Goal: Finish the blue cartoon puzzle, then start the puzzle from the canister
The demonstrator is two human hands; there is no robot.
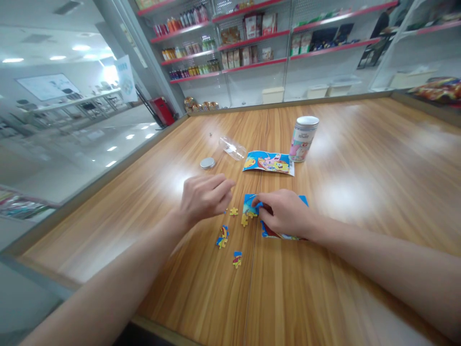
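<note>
A partly joined jigsaw puzzle (pixel 249 204), blue, yellow and red, lies on the wooden table under my right hand (pixel 286 211). Its thumb and forefinger close on a blue puzzle piece (pixel 259 205) at the puzzle's left part; the palm covers much of the middle. My left hand (pixel 207 194) is curled just left of the puzzle, and its fingers hide whatever may be in it. Close below it lies a loose yellow piece (pixel 234 211). Nearer to me are a joined cluster of pieces (pixel 222 237) and a small blue, red and yellow bit (pixel 237 259).
Behind the puzzle lies a cartoon picture sheet (pixel 268 162), with a lidded can (pixel 304 139) standing at its right end. A clear plastic jar (pixel 232 147) lies on its side near a silver lid (pixel 207 163). Stocked shelves (pixel 252 36) stand beyond the table (pixel 288 288).
</note>
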